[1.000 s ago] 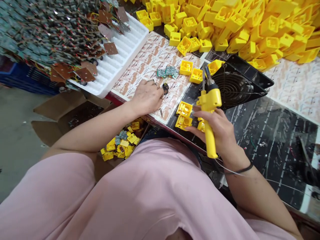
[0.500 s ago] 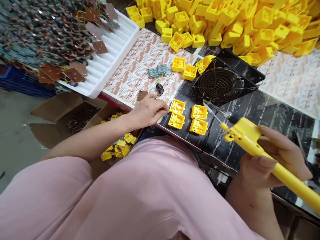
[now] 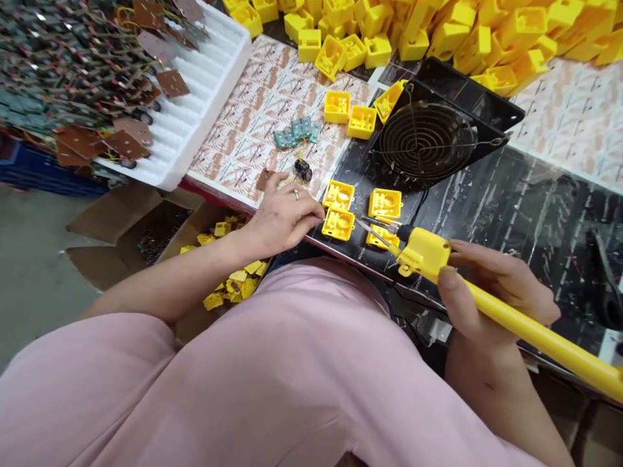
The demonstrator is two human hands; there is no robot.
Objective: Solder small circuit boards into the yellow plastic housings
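Observation:
My right hand is wrapped round a yellow soldering iron with a solder-feed tube beside its tip. That tip points left, above the small open yellow housings, close to the lower left housing. Thumb and forefinger of my left hand are pinched together at the left edge of that same housing; whatever they hold is too small to make out. An upper left housing and an upper right housing lie by it. The iron partly covers the lower right housing.
A black fan stands behind the housings. Green circuit boards with small black round parts lie near my left hand. A white foam tray piled with wired parts is at left; yellow housings are heaped at the back.
My right hand has brought the soldering iron leftward, its tip now over the housings. My left hand stays pinched at the left housings. The view has shifted slightly.

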